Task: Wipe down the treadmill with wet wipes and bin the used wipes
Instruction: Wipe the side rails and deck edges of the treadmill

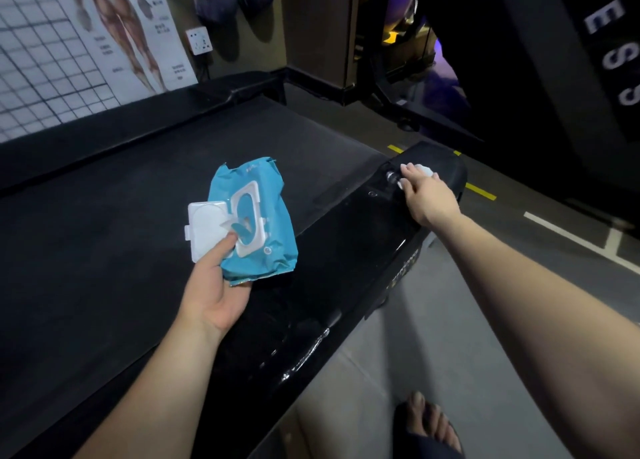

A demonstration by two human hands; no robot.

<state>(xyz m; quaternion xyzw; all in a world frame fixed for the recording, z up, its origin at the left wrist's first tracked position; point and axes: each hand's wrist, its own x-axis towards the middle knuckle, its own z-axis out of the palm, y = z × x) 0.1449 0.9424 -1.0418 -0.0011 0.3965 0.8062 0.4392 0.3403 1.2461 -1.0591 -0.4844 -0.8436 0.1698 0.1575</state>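
Two hands busy. Left hand point(214, 285) grips blue wipes pack point(263, 212), lid point(204, 224) flipped open above its thumb. Right hand point(429, 198) clasps bunched wipe point(425, 171) under its fingers, pressed onto treadmill side rail point(329, 250).

The room was dim, with purple light point(440, 87) glowing behind. Glare streaked the treadmill's glossy side rail point(308, 349). Wide-angle distortion bent the edges, and the anatomy poster point(114, 25) looked soft

We log a black treadmill point(104, 139): matte belt point(138, 216), glossy side rail point(311, 268). Above its belt the wipes pack point(266, 188) is teal with a white lid point(204, 226); the wipe point(426, 171) on its rail is white.
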